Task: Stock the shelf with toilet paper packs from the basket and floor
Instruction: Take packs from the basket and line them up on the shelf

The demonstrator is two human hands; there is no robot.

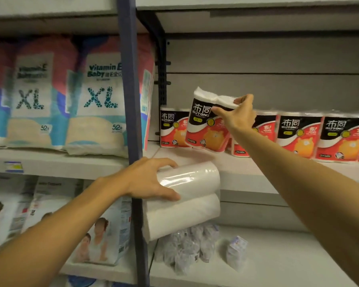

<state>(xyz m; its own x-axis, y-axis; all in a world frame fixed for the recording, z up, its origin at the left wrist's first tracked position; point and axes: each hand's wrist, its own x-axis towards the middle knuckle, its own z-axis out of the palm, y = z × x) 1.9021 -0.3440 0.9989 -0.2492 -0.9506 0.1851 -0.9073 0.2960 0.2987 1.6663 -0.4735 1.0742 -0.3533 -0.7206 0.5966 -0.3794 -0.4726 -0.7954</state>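
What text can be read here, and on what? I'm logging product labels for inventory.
"BUTONG": on the pack that the right hand holds, and on the shelved packs.
"2rolls": low on the shelved packs.
"Vitamin E Baby", "XL", "52": on the diaper bag.
The pack in the left hand: no print visible.
Price tag: too blurred.

The right hand (237, 116) covers the upper right part of the tilted pack (208, 123) it pinches, and that pack and the forearm hide much of the shelved packs (301, 133) behind them, whose row is cut off by the right edge. The left hand (148, 180) hides the near end of the white two-roll pack (187, 199), whose printed face is turned away. On the lower shelf (278, 264) the clear bags (187, 247) and a small pack (236, 250) are too blurred to identify, and the diaper bags (100, 96) left of the blue upright (131, 83) run behind it, with the leftmost label smeared.
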